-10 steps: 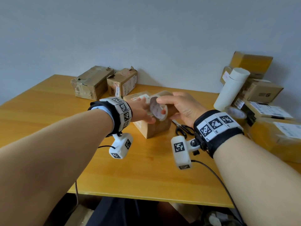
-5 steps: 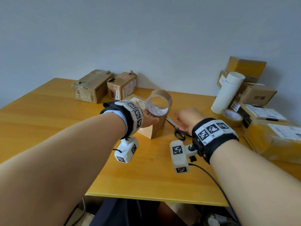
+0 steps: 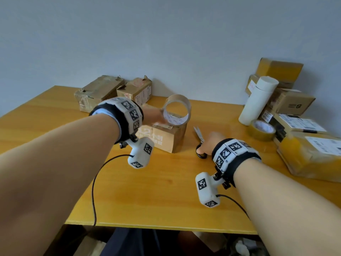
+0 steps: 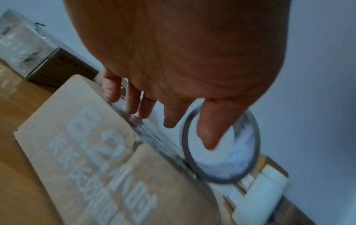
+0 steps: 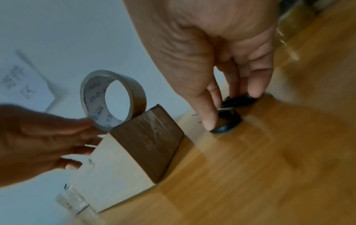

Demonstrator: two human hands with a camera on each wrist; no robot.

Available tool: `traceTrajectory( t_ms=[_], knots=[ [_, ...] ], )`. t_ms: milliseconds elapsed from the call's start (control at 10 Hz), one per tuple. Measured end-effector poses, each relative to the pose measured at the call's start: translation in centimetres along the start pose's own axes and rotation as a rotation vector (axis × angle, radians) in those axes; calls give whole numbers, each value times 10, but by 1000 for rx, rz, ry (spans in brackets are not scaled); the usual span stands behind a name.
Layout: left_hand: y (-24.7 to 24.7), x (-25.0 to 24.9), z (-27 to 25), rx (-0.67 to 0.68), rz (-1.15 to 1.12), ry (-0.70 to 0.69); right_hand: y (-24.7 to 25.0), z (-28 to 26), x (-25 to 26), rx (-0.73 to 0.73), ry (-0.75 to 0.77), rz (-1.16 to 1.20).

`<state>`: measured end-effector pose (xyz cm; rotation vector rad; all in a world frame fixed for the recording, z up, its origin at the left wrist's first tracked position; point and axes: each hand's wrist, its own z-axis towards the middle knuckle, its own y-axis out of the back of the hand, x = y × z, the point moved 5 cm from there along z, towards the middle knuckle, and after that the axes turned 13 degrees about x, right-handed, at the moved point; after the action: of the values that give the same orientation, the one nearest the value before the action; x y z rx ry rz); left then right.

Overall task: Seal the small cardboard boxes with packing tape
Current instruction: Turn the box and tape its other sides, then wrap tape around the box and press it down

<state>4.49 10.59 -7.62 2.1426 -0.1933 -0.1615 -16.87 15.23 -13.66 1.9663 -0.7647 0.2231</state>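
Note:
A small cardboard box (image 3: 162, 137) (image 4: 86, 144) (image 5: 146, 141) stands mid-table. A brown tape roll (image 3: 184, 102) (image 4: 240, 152) (image 5: 137, 94) stands on edge on the right end of its top. My left hand (image 3: 155, 115) (image 4: 188, 135) lies over the box top with its fingers straight, the thumb against the roll. To the right of the box, black-handled scissors (image 3: 199, 137) (image 5: 227, 124) lie on the table. My right hand (image 3: 208, 143) (image 5: 232, 109) pinches their handle loops between thumb and curled fingers.
Two worn boxes (image 3: 99, 89) (image 3: 136, 89) stand at the back left of the wooden table (image 3: 147, 191). At the right are a white cylinder (image 3: 258, 100), a second tape roll (image 3: 262, 130) and stacked parcels (image 3: 310, 154).
My right hand let go of the tape roll and moved right and down onto the scissors. My left hand stayed at the roll, which now stands on the box top.

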Motion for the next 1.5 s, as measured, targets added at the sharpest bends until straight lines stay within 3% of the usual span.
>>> traceTrajectory(
  t_ms=[100,200,300,400,600,700,800,1000,1200,1300,1400,1500],
  knots=[
    [14,22,16,-57,104,40,3,0,2,28,-19,-33],
    [0,19,13,-100,40,-45,5,2,3,54,-19,22],
    [-17,16,27,-165,275,16,5,8,2,75,-8,385],
    [-13,19,34,-168,162,112,3,3,8,58,12,752],
    [-4,8,25,-45,246,169,20,-7,38,40,241,847],
    [-2,15,30,-1,412,228,18,-9,49,112,306,894],
    [-6,13,12,9,366,197,14,-8,57,164,338,915],
    [-3,10,-6,-102,57,128,12,2,64,111,345,1022],
    [12,6,-10,-125,40,80,11,3,62,117,280,1060],
    [12,8,-7,-189,-293,-105,13,3,60,111,293,1055],
    [4,8,1,-138,-735,-250,13,3,58,121,304,1057],
    [5,13,9,-145,-940,-247,13,3,58,142,313,1036]
  ],
)
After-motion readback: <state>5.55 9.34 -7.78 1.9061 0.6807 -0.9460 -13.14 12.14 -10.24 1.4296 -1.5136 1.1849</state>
